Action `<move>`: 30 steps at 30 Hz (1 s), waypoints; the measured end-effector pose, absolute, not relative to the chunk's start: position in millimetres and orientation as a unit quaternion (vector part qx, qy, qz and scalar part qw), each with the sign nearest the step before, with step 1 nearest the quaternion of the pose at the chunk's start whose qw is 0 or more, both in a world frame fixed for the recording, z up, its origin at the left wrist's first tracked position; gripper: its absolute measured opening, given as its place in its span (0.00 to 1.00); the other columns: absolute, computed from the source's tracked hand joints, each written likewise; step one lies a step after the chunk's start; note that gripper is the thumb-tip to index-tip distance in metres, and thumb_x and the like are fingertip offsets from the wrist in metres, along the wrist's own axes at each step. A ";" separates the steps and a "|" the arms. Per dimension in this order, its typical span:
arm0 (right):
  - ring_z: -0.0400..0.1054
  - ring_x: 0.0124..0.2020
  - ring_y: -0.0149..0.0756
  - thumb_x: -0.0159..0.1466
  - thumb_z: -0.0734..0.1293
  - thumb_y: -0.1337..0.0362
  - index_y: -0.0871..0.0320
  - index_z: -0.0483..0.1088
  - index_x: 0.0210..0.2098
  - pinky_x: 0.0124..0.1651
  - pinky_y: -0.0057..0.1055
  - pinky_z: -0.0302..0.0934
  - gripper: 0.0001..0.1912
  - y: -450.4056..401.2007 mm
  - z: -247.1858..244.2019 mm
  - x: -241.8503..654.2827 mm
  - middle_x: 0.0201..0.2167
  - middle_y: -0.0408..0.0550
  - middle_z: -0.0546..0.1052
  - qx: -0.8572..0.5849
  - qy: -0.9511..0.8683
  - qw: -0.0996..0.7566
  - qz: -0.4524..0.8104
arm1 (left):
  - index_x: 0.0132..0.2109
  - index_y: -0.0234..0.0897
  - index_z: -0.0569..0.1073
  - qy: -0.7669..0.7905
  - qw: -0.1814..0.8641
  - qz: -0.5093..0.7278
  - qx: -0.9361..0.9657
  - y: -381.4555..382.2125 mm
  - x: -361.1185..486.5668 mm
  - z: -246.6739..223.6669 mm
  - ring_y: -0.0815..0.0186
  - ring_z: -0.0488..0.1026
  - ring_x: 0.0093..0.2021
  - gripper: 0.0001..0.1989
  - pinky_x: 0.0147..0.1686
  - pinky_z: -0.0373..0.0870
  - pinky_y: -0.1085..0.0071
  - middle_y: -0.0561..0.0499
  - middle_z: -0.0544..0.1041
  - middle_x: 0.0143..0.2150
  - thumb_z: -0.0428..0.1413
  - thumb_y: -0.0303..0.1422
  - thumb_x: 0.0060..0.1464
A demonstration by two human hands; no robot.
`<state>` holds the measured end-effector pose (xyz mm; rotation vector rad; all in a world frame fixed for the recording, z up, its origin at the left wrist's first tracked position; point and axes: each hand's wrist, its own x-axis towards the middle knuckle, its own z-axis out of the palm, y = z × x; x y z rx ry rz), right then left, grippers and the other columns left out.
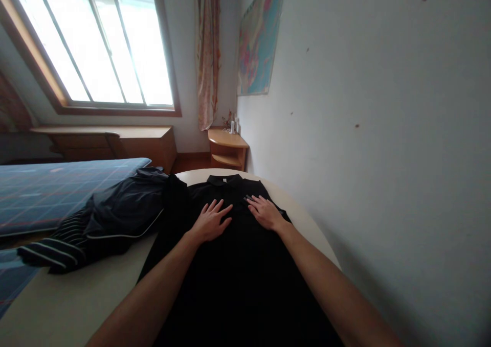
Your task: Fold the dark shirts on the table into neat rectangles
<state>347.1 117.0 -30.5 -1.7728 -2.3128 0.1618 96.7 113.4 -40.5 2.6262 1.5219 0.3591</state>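
A black collared shirt (238, 270) lies spread out on a pale, round-edged table (307, 224), its collar at the far side and its lower part running toward me. My left hand (210, 221) rests on the upper left of the shirt, palm down with the fingers spread. On the upper right of the shirt, beside a small grey-white mark, my right hand (265, 212) lies flat with its fingers stretched out. Neither hand grips any cloth. To the left, a heap of dark clothes (123, 204) with white-striped parts touches the shirt's left side.
A bed with a blue checked cover (69, 193) stands left of the table. The white wall (383, 132) runs close along the right. Farther back are a wooden desk (146, 137), a corner shelf (228, 140) with small items, a window (111, 45) and a curtain (208, 55).
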 end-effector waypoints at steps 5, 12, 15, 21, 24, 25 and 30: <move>0.46 0.71 0.45 0.74 0.49 0.51 0.52 0.61 0.67 0.70 0.45 0.42 0.28 120.1 -26.5 348.8 0.70 0.46 0.58 -0.598 -0.788 0.114 0.085 | 0.71 0.51 0.54 0.504 0.046 0.099 0.857 112.7 96.9 -42.4 0.47 0.42 0.73 0.33 0.68 0.44 0.46 0.45 0.50 0.74 0.45 0.55 0.64; 0.70 0.53 0.42 0.68 0.60 0.61 0.57 0.75 0.51 0.55 0.33 0.61 0.17 119.9 -7.4 377.6 0.52 0.54 0.77 -0.752 -0.638 0.162 -0.025 | 0.70 0.49 0.58 0.481 0.041 0.118 0.868 108.8 97.9 -38.6 0.51 0.46 0.73 0.30 0.68 0.47 0.51 0.48 0.50 0.74 0.48 0.46 0.64; 0.73 0.49 0.46 0.67 0.60 0.56 0.58 0.76 0.46 0.49 0.36 0.65 0.18 117.0 -1.8 390.7 0.48 0.57 0.79 -0.805 -0.582 0.115 -0.014 | 0.69 0.48 0.60 0.488 0.050 0.110 0.865 106.6 101.3 -38.0 0.53 0.48 0.73 0.28 0.68 0.48 0.50 0.49 0.52 0.74 0.47 0.40 0.64; 0.74 0.49 0.51 0.65 0.61 0.49 0.60 0.78 0.46 0.47 0.40 0.67 0.23 111.2 -3.4 402.4 0.47 0.62 0.79 -0.822 -0.565 0.053 0.041 | 0.70 0.47 0.59 0.492 0.051 0.115 0.862 104.3 104.3 -39.6 0.51 0.46 0.73 0.29 0.68 0.46 0.47 0.48 0.51 0.74 0.47 0.44 0.64; 0.75 0.49 0.50 0.66 0.62 0.51 0.60 0.78 0.46 0.47 0.39 0.66 0.22 108.4 -6.5 406.9 0.47 0.63 0.79 -0.810 -0.581 0.060 0.045 | 0.70 0.48 0.59 0.486 0.051 0.118 0.864 103.5 103.1 -40.1 0.50 0.46 0.73 0.29 0.68 0.45 0.47 0.48 0.51 0.74 0.47 0.45 0.64; 0.75 0.49 0.50 0.67 0.62 0.52 0.60 0.78 0.45 0.47 0.38 0.66 0.21 107.5 -7.3 408.3 0.47 0.63 0.79 -0.806 -0.586 0.064 0.046 | 0.70 0.49 0.59 0.486 0.051 0.119 0.864 103.4 102.8 -40.3 0.50 0.46 0.73 0.29 0.68 0.45 0.47 0.48 0.51 0.74 0.47 0.45 0.64; 0.75 0.48 0.48 0.68 0.62 0.51 0.58 0.78 0.44 0.46 0.37 0.65 0.20 103.8 -7.9 412.5 0.45 0.61 0.80 -0.801 -0.590 0.082 0.049 | 0.70 0.50 0.58 0.489 0.052 0.116 0.863 103.8 102.7 -40.8 0.50 0.45 0.73 0.29 0.68 0.44 0.47 0.49 0.50 0.74 0.48 0.46 0.64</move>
